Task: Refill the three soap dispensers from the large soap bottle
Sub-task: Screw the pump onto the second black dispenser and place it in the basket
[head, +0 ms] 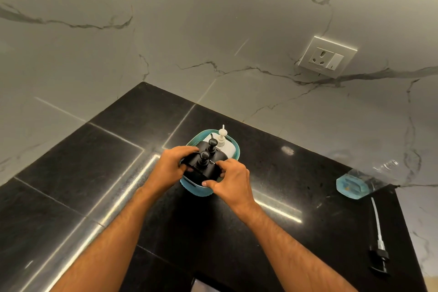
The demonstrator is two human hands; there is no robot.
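**Both hands on the near black dispenser in the basket**

Gripped from both sides, the near black dispenser [201, 169] stands in a teal basket [189, 186] on the black counter [94, 168]. Curled fingers of the left hand [171, 166] wrap its left shoulder, and the right hand [231, 179] pinches at its right edge beside the pump, thumb lying along the basket's front rim. A second black dispenser [213, 149] stands just behind the first, and a white dispenser [225, 142] with a pale pump sits at the back of the basket; all three are upright.

Well apart to the right, a clear bottle [369, 178] holding blue liquid stands near the marble wall [213, 19]. A loose black pump head [379, 244] with its long tube lies on the counter nearer the right edge. A wall socket [328, 56] is set in the marble above.
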